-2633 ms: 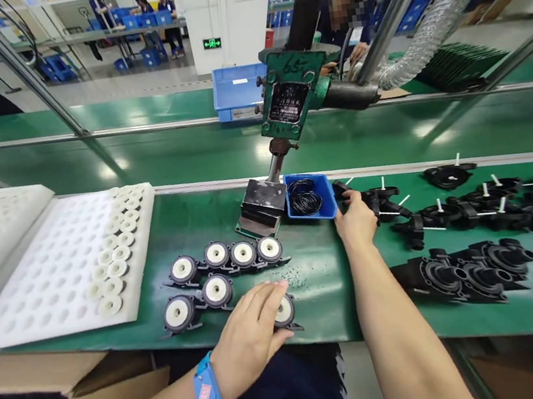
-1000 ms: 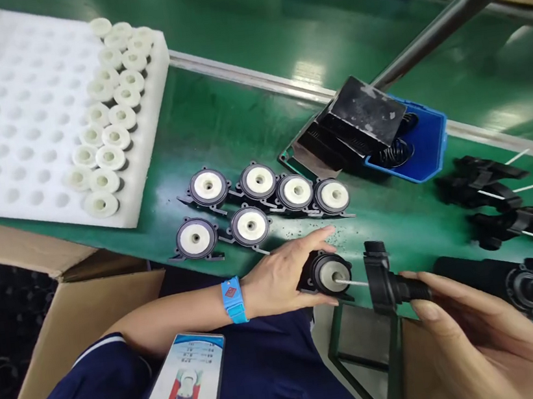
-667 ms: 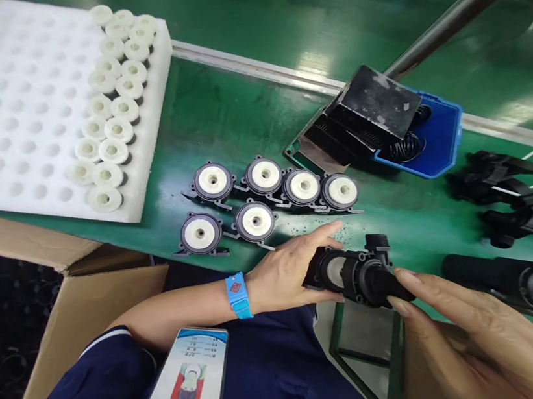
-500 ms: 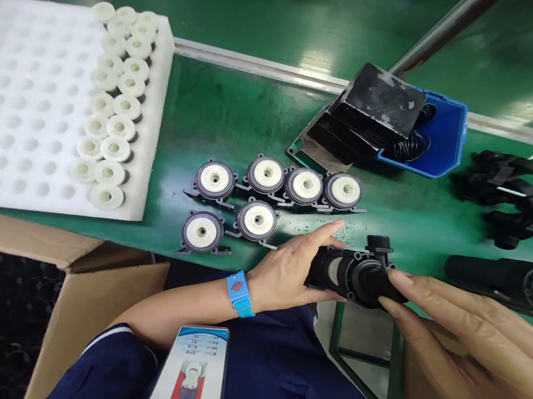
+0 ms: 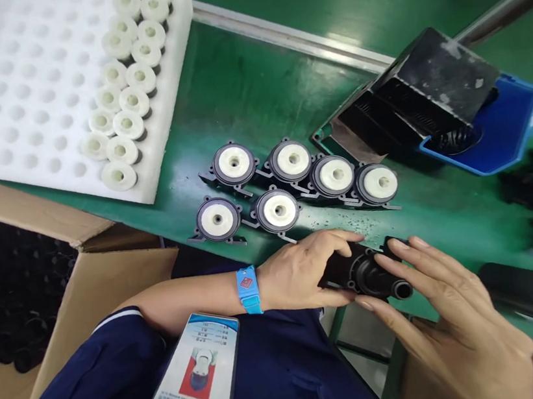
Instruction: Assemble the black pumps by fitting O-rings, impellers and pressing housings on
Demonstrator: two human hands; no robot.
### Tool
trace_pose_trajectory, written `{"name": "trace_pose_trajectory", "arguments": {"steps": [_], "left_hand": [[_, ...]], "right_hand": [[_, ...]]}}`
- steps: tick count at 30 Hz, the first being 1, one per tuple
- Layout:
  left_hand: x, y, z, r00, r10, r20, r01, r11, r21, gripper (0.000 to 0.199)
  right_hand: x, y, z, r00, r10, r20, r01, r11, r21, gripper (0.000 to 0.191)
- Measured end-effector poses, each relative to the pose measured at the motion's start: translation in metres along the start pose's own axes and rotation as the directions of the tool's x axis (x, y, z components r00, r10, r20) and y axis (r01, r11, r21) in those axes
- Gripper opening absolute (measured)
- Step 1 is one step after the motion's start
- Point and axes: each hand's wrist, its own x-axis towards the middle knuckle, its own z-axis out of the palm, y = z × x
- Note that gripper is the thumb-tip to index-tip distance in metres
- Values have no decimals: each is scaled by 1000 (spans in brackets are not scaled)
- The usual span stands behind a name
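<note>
Black housing [image 5: 365, 273] was clamped in the grip of both left hand [image 5: 300, 272] and right hand [image 5: 468, 317], by the counter's [image 5: 242, 91] near edge; its halves appeared joined, while six white-centred units [image 5: 268, 215] lay uncovered.

Markings: no wording legible

Blue wristband [image 5: 250, 300], just behind the left hand's [image 5: 303, 273] grip on the black housing [image 5: 367, 274]: red diamond emblem, inner detail too small to read. ID badge [image 5: 174, 395], behind and below that grip: several lines of small print, seen inverted, apparently Chinese characters; wording not resolved. Smaller line beneath also unreadable.
</note>
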Motion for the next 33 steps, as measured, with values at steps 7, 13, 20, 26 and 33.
{"name": "trace_pose_trajectory", "arguments": {"steps": [7, 13, 20, 26, 33], "left_hand": [[0, 4, -3, 996, -41, 85, 33, 995, 94, 23], [1, 4, -4, 995, -24, 100, 13, 993, 114, 22], [0, 4, -5, 997, 4, 78, -14, 991, 130, 22], [-1, 2, -3, 998, 6, 67, -16, 990, 139, 22], [1, 1, -1, 997, 66, -37, -63, 995, 79, 52]], "right_hand": [[-5, -8, 6, 996, 81, -27, -82, 996, -42, 64], [-2, -1, 2, 998, 50, 23, -49, 998, -46, 56], [1, -2, 1, 999, 45, 21, -44, 999, -28, 44], [-2, -6, 2, 997, 74, 24, -72, 994, -77, 46], [-4, -2, 2, 997, 77, 11, -76, 995, -68, 44]]}}
